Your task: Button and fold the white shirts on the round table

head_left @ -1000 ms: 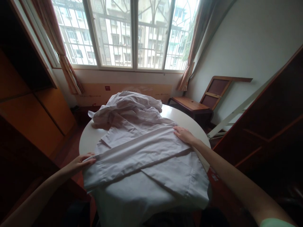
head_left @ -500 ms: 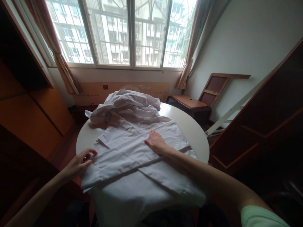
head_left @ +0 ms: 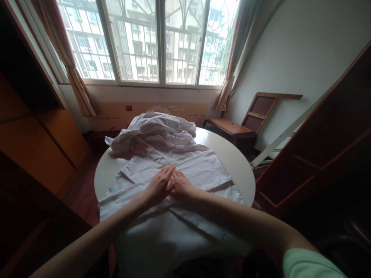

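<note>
A white shirt (head_left: 197, 162) lies spread on a round white table (head_left: 226, 141), with its sleeves laid across it and its lower part hanging over the near edge. My left hand (head_left: 159, 186) rests flat on the cloth near the middle, fingers stretched forward. Right beside it, with fingertips meeting or overlapping, my right hand (head_left: 182, 186) also lies flat on the shirt. Neither hand grips the fabric. A crumpled heap of white cloth (head_left: 159, 125) sits at the far side of the table; whether it belongs to the same shirt I cannot tell.
Beyond the table are a barred window (head_left: 139, 46) and tied curtains (head_left: 77, 88). A wooden chair (head_left: 232, 125) stands at the back right, near a white ladder-like frame (head_left: 272, 150) and a dark wooden panel (head_left: 315, 154). An orange-brown cabinet (head_left: 46, 150) is on the left.
My left hand has moved from the sleeve's left end to the middle, beside my right hand. The right hand has shifted slightly left and nearer.
</note>
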{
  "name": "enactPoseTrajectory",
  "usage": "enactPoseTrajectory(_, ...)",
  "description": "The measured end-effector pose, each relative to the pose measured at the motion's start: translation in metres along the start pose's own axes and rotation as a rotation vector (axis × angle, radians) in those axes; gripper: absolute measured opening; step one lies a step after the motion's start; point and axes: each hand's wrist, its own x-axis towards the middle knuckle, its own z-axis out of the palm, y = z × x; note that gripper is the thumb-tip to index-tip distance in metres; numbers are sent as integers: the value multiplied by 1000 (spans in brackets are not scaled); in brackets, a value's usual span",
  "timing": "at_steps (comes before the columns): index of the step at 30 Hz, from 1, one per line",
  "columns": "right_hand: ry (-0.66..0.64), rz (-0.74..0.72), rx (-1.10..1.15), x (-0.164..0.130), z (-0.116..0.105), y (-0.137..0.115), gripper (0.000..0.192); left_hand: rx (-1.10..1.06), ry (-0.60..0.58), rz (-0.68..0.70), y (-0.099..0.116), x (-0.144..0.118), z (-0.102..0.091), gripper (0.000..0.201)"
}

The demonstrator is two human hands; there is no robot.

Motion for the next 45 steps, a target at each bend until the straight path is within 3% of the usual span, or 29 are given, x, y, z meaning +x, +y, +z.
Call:
enactPoseTrajectory(3,-55,-30,-51,0,5,7,69,-17,-91,-2,8,9,31,49)
enactPoseTrajectory(6,-71,-78,-58,-1,5,13,68,-28,-122,-50,3,2,42,51)
enactPoseTrajectory(11,-35,-110,-26,-3,-6,21,58,79,-195,-94,-14,-23,29,58)
enactPoseTrajectory(14,-19,-60,-34,-9,-16,35,64,172,-250,-126,-21,-36,18,60)
enactPoseTrajectory(21,-9,156,-164,-36,-40,110,74,273,-293,-183,-37,-66,-6,67)
enactPoseTrajectory(26,10,295,-280,-50,-55,144,72,330,-267,-255,-55,-88,-15,66)
enactPoseTrajectory(38,22,293,-309,-50,-57,141,66,406,-165,-445,-91,-129,-35,58)
enactPoseTrajectory(45,77,268,-265,-52,-54,145,61,420,-7,-521,-112,-152,-32,56)
